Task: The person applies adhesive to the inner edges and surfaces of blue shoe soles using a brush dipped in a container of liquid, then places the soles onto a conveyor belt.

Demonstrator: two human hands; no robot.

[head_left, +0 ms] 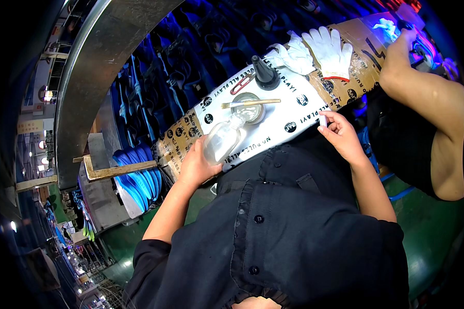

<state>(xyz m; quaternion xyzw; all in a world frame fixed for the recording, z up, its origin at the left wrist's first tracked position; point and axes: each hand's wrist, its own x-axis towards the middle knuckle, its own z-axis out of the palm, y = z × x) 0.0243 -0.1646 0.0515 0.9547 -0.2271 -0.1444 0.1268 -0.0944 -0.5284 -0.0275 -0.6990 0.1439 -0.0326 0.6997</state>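
Two hands | left hand (195,167) fingers grasp clear bottle (222,139) at board edge | right hand (342,135) fingers pinch small white piece (322,120)

bare white board (294,110) right of the tin (248,107), brush (251,103) across it (black cone (264,74) behind), gloves (319,51) beyond

Dim w/ blue-violet glare top right, heavy fisheye bend, edges dark, maybe blurred.
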